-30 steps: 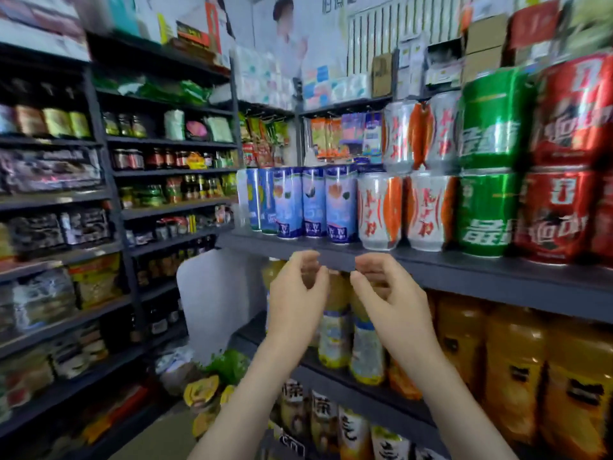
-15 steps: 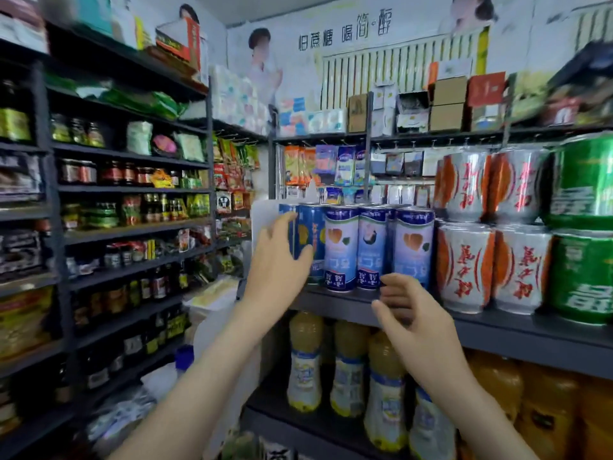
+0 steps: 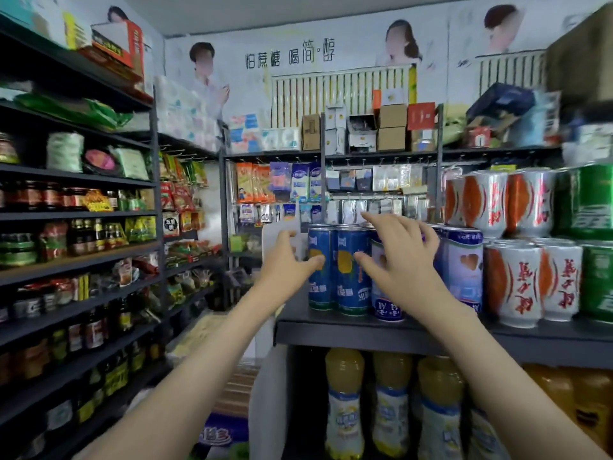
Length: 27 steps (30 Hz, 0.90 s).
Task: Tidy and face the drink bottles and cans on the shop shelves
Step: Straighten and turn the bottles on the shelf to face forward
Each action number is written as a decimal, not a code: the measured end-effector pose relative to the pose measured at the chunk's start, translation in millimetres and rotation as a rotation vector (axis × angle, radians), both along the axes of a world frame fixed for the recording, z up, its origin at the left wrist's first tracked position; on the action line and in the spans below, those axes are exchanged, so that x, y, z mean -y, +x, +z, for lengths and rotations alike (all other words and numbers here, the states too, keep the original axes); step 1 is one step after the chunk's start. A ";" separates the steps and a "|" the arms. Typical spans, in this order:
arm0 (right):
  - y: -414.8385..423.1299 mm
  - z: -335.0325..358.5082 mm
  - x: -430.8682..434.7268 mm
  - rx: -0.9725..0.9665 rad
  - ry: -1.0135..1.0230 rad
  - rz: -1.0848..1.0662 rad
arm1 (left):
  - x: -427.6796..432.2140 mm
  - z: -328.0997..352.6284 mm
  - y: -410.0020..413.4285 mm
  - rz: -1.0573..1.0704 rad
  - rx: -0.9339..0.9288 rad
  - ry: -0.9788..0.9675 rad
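A row of tall blue cans stands at the left end of a dark shelf. My left hand is raised at the leftmost blue can, fingers spread, thumb touching its front. My right hand hovers open in front of the middle blue cans, fingers apart and holding nothing. Right of them stand white-and-orange cans stacked two high, then green cans. On the shelf below stand yellow juice bottles with white and blue labels.
A white panel closes the shelf's left end. Dark shelving with jars and sauce bottles lines the left wall. Hanging snack packets fill the back rack, with cardboard boxes on top. Orange bottles sit lower right.
Both hands have risen from the lower juice bottles to the blue cans. The right hand has opened and lifted in front of them. My view has tilted upward.
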State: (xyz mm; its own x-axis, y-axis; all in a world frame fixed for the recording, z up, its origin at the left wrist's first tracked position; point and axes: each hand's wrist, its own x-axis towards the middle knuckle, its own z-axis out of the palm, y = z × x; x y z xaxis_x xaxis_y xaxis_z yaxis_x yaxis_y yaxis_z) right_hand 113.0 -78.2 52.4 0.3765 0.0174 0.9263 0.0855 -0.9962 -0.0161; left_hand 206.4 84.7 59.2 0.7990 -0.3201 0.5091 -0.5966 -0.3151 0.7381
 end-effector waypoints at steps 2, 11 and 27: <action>7.2 -3.1 -0.4 -0.001 0.021 -0.089 | 8.1 -1.9 5.0 -0.066 0.001 -0.016; -1.9 -29.1 24.0 -0.159 0.104 -0.005 | 34.1 -19.0 18.3 -0.068 0.196 0.111; 19.8 -18.2 33.7 -0.036 -0.147 -0.299 | 60.0 -16.7 6.5 0.167 0.466 0.183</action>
